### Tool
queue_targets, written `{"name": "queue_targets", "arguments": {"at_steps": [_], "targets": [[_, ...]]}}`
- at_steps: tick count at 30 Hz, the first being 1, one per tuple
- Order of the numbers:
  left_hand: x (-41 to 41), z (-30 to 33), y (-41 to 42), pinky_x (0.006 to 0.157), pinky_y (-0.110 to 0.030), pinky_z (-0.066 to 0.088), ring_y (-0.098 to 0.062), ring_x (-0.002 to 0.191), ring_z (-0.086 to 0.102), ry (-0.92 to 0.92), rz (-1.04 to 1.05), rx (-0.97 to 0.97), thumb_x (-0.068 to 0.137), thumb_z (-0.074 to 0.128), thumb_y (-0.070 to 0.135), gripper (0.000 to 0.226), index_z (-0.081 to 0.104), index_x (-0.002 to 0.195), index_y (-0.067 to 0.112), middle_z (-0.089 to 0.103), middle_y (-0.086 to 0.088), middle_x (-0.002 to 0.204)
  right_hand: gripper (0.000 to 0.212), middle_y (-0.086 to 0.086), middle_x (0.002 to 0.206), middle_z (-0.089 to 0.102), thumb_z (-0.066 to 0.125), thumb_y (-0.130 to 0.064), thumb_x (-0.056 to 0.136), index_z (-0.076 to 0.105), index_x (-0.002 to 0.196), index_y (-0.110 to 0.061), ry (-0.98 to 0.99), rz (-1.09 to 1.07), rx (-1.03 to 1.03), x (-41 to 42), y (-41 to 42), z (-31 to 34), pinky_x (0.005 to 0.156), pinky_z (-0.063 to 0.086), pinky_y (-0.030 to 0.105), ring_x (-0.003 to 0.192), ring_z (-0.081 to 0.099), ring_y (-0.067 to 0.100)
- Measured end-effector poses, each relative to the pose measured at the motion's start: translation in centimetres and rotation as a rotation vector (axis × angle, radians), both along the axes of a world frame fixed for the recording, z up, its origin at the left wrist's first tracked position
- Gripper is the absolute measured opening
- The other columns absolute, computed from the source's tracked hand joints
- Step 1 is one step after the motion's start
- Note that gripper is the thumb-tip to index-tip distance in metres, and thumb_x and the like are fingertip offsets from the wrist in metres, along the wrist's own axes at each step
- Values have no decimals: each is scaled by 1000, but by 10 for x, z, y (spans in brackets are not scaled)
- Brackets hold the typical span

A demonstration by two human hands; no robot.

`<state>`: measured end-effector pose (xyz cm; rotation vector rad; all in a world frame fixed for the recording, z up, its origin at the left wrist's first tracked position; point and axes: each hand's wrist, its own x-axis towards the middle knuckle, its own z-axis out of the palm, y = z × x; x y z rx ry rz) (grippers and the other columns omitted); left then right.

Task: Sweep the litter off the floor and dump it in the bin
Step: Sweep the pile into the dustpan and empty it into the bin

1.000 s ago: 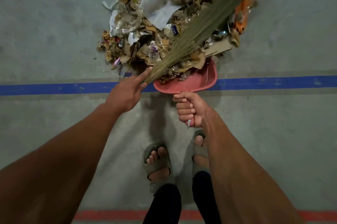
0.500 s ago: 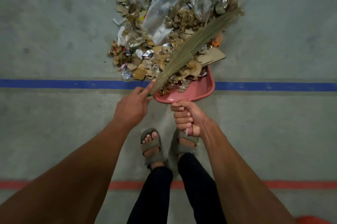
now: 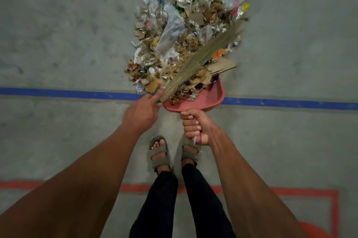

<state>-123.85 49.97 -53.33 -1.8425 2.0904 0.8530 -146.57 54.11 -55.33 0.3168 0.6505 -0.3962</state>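
- We see the left hand (image 3: 140, 114) gripping the bound end of a grass broom (image 3: 201, 59); its index finger lies straight along the bundle, pointing toward the litter, while the remaining fingers curl under, where we cannot make out their exact hold.
- The broom slants up and to the right from that hand, its bristles lying across the near right part of the litter pile (image 3: 186, 30).
- The right hand (image 3: 196, 128) is closed in a tight fist around the handle of a pink dustpan (image 3: 211, 98), all four fingers wrapped and the thumb over the top; a thin white loop shows below the little finger.
- The dustpan sits on the floor over a blue floor line (image 3: 67, 93), its mouth facing the pile; shredded cardboard and foil scraps already lie in its pan, and a flat cardboard piece (image 3: 222, 66) overhangs its far edge.
- The pile, made of cardboard shreds, clear plastic bags and wrappers, lies on the concrete floor (image 3: 58, 34) just beyond the blue line.
- Sandalled feet stand behind the dustpan, with a red floor line (image 3: 300, 192) behind them.
- An orange rounded edge (image 3: 311, 232) shows at the lower right corner; we cannot tell what it is.
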Motion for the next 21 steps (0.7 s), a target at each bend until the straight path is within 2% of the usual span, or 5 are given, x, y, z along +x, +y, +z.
{"name": "queue_targets", "arguments": {"at_steps": [6,9,12,17,21], "targets": [[-9,57,6,76,-47,56,-33,106,62,2,-24,4,109,40,44,56,17,160,51,59,-5,127,35,-12,40,25,50,-16,96,29,69,-25,34,25,-16,-13,13,54,30,16,19,29,21,2],[-15,95,14,81,-49,58,-32,118,61,21,-53,-8,109,43,40,59,16,160,50,53,-1,147,37,-12,40,24,52,-17,95,34,63,-23,82,37,-13,-23,22,92,30,15,18,29,19,3],[-26,145,23,88,-52,58,-32,132,56,21,-85,-3,109,45,34,63,15,162,48,37,6,165,42,-11,41,21,53,-17,94,22,69,-25,113,49,-32,-35,34,139,30,16,19,30,18,3],[-43,235,40,91,-53,58,-30,135,55,27,-103,2,109,46,33,66,11,161,51,29,11,168,42,-10,49,13,51,-16,99,24,68,-25,153,73,-88,-55,55,223,29,17,19,34,11,5],[-56,300,48,93,-53,58,-31,135,55,43,-136,-45,108,49,32,66,14,162,49,31,11,167,44,-9,43,23,54,-16,98,16,77,-27,150,57,-130,-71,71,281,28,22,19,31,18,5]]}}
